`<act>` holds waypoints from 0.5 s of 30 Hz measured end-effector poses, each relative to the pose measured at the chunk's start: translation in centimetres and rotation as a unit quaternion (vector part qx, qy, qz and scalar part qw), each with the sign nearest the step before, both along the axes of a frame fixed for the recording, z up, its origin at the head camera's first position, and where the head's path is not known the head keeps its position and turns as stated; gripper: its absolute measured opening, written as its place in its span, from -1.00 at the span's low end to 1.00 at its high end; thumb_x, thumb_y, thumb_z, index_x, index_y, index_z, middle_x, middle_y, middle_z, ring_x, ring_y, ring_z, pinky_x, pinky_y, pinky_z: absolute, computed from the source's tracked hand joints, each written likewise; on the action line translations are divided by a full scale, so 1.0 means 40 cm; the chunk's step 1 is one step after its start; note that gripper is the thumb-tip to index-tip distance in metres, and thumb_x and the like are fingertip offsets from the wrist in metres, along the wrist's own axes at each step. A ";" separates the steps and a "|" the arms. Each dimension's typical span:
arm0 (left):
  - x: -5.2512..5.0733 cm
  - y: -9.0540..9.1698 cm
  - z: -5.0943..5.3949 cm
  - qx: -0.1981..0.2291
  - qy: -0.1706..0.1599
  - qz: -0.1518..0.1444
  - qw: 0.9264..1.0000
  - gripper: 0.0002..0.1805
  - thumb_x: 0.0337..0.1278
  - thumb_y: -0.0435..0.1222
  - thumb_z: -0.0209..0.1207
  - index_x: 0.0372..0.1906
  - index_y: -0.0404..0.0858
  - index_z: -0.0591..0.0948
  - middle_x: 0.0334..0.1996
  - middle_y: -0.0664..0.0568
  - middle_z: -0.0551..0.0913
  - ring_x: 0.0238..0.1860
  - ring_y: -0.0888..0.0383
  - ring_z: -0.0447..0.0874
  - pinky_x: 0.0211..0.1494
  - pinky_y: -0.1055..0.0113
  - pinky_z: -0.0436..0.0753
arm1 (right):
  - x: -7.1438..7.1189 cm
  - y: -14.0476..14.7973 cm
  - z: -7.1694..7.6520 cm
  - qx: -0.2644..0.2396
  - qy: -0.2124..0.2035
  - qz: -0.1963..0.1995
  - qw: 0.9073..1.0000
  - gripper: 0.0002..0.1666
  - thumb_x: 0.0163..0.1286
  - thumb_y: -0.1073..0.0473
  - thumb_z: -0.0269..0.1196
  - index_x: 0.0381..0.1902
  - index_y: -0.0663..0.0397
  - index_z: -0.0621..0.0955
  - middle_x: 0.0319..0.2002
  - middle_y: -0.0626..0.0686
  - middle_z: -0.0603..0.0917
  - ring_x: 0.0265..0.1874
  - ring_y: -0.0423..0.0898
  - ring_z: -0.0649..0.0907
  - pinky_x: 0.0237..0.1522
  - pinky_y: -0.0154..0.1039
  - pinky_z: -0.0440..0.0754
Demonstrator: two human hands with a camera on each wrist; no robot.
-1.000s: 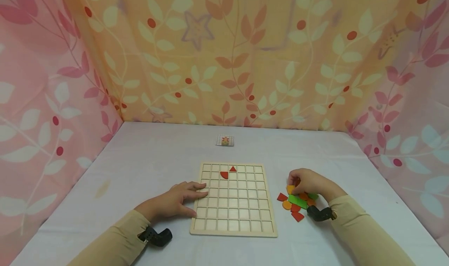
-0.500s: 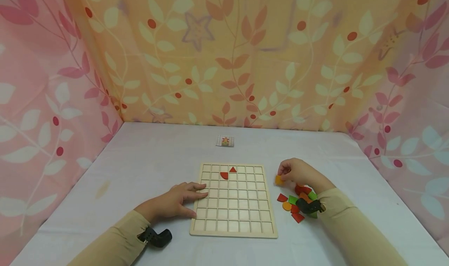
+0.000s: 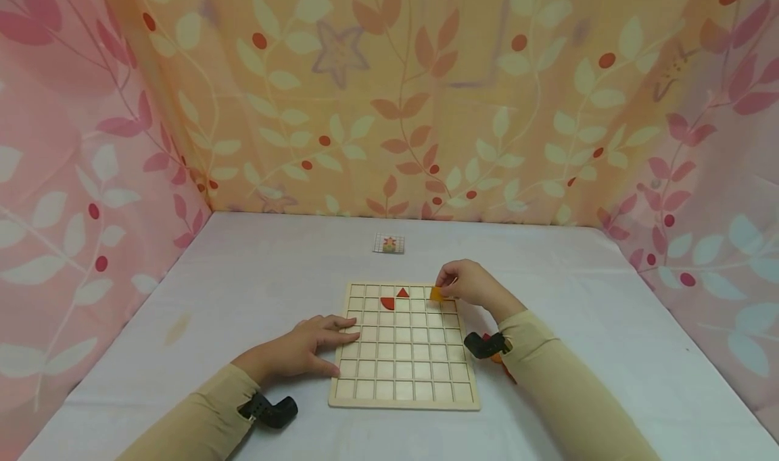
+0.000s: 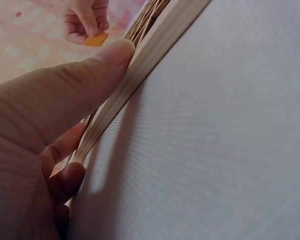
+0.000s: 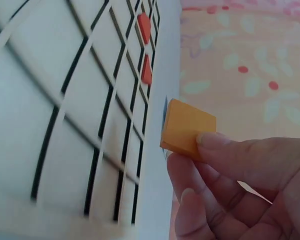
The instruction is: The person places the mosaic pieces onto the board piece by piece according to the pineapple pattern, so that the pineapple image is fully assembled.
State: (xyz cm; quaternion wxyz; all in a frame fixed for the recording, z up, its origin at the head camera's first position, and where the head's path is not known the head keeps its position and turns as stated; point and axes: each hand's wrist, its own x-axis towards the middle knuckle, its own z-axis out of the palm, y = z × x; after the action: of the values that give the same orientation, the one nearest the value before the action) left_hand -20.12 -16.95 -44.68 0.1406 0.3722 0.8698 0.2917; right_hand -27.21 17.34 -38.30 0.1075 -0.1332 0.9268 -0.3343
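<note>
A square wooden grid board [image 3: 404, 404] lies on the white table. Two red pieces sit in its cells near the far edge: a red triangle [image 3: 403, 293] and a red quarter-round piece [image 3: 388, 303]. My right hand [image 3: 477, 286] pinches an orange square tile [image 5: 189, 127] between thumb and fingers, held above the board's far right part. My left hand [image 3: 301, 346] rests at the board's left edge, with fingertips on the rim and fingers spread. In the left wrist view, the thumb [image 4: 80, 82] lies on the board's side rim.
A small picture card [image 3: 389, 243] with a flower on a grid lies behind the board. Right of the board, loose coloured pieces [image 3: 510, 374] are mostly hidden under the right forearm. Patterned cloth walls [image 3: 389, 109] surround the table on three sides.
My right hand has lifted the orange square tile from the pile of pieces and carried it left and away from me, over the board. The left hand has stayed put.
</note>
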 end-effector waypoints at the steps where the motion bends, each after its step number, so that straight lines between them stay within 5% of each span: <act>1: 0.000 0.000 0.001 -0.001 0.002 -0.001 1.000 -0.24 -0.14 0.18 0.20 0.28 0.09 0.36 0.37 0.14 0.16 0.35 -0.03 0.04 0.19 -0.16 0.02 | -0.003 -0.010 -0.003 0.001 0.002 0.003 1.000 -0.94 0.10 0.30 0.32 -0.44 0.09 0.62 -0.49 -0.04 0.58 -0.46 -0.10 0.50 -0.38 -0.24 0.48; 15: -0.004 0.001 0.003 -0.006 0.015 -0.007 1.000 -0.24 -0.14 0.17 0.21 0.28 0.08 0.36 0.35 0.15 0.18 0.33 0.01 0.08 0.19 -0.12 0.05 | -0.015 -0.108 -0.037 -0.009 0.014 0.023 1.000 -0.92 0.08 0.29 0.34 -0.50 0.04 0.62 -0.52 -0.09 0.59 -0.44 -0.14 0.50 -0.26 -0.23 0.46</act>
State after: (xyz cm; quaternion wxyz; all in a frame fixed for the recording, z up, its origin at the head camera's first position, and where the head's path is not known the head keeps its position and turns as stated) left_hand -20.26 -16.92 -44.57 0.1322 0.3818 0.8708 0.2801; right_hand -27.83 13.02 -39.78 0.1007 -0.1604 0.9217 -0.3384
